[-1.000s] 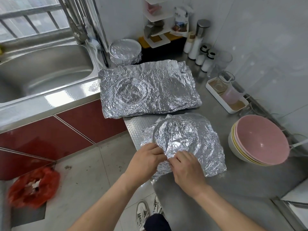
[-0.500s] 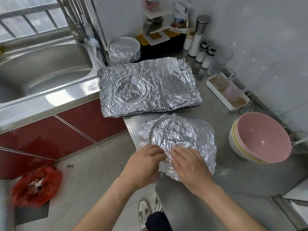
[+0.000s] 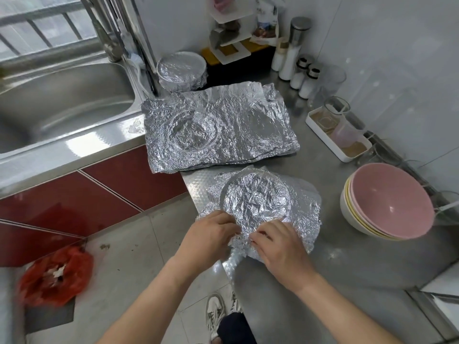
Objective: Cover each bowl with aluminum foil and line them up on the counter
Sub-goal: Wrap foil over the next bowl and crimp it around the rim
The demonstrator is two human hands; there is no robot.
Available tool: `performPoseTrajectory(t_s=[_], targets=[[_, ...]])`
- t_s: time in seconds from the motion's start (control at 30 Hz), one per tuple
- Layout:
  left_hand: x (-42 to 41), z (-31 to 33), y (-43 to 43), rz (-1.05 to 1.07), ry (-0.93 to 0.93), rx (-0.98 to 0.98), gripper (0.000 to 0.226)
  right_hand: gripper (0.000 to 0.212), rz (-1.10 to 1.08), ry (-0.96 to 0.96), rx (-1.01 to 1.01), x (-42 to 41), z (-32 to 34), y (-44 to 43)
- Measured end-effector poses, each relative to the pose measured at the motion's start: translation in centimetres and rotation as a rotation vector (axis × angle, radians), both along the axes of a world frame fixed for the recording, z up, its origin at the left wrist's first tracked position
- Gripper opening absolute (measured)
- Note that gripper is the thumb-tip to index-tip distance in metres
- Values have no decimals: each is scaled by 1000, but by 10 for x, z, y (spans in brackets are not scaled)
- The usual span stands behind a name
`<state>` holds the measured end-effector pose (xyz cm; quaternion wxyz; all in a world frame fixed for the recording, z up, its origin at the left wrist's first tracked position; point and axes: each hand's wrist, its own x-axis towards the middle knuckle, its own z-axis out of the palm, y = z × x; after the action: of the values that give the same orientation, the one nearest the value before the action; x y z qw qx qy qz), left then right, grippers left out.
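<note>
Aluminium, creased all over: the foil sheet [image 3: 258, 202] is draped over a bowl on the surface [image 3: 347, 264], and only the bowl's round outline shows through it. Both hands work the sheet's edge at 6 o'clock of the bowl. The left hand [image 3: 211, 234] has its fingers curled onto the foil from 7 o'clock, and the right hand [image 3: 280, 247] pinches a fold from 5 o'clock, the fingertips almost meeting. At 3 o'clock the skirt of foil flares loose, not yet tucked.

The risks, as I judge them: thin foil pulled hard across a rim can tear, and this sheet is heavily wrinkled. The bowl sits close to the surface's edge at 8 o'clock, so a tug toward the body could slide it off onto the floor. Crimping only the near side may let the far side lift.

At 12 o'clock lies the stack of spare foil [image 3: 223, 130], and beyond it at 11 o'clock a finished wrapped bowl [image 3: 182, 73]. At 3 o'clock, well apart, stands the stack of bare bowls [image 3: 390, 209]
</note>
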<state>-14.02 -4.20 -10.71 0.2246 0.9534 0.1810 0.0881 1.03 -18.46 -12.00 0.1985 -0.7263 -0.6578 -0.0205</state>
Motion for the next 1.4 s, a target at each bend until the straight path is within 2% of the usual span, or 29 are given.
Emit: performPoseTrajectory(t_s=[0.07, 0.23, 0.37, 0.4, 0.47, 0.57, 0.63, 0.7, 0.8, 0.87, 0.97, 1.07, 1.27, 1.4], targets=[[1, 0, 0, -13, -24, 10, 32, 15, -3, -21, 13, -2, -2, 2], [3, 4, -6, 23, -80, -1, 16, 16, -1, -27, 40, -2, -7, 3], [4, 1, -9, -33, -71, 43, 26, 5, 5, -8, 41, -2, -9, 3], [4, -1, -9, -34, -86, 67, 25, 11, -3, -3, 43, -3, -9, 4], [6, -6, -8, -34, -125, 97, 18, 17, -11, 3, 43, -4, -9, 5], [8, -13, -8, -53, -162, 123, 6, 13, -17, 14, 38, -6, -10, 5], [8, -16, -6, -62, -169, 126, 17, 7, -30, 25, 35, -8, -10, 5], [6, -15, -3, -83, -167, 123, 24, 15, -54, 45, 11, -13, -9, 6], [1, -14, 2, -93, -137, 127, 23, 20, -70, 101, -41, -23, -3, 10], [-3, -12, 7, -24, -96, 110, 24, 21, -66, 124, -68, -28, 3, 12], [-6, -5, 12, 105, -44, 43, 29, 36, -136, 128, -105, -19, 13, 10], [0, 2, 5, 53, -29, 58, 29, 46, -180, 94, -180, 3, 11, 6], [8, -7, -4, 0, 125, 53, 47, 46, -149, 52, -236, 17, 0, 2], [7, -1, -4, 1, 25, 20, 36, 30, -110, 91, -72, 12, 5, 2]])
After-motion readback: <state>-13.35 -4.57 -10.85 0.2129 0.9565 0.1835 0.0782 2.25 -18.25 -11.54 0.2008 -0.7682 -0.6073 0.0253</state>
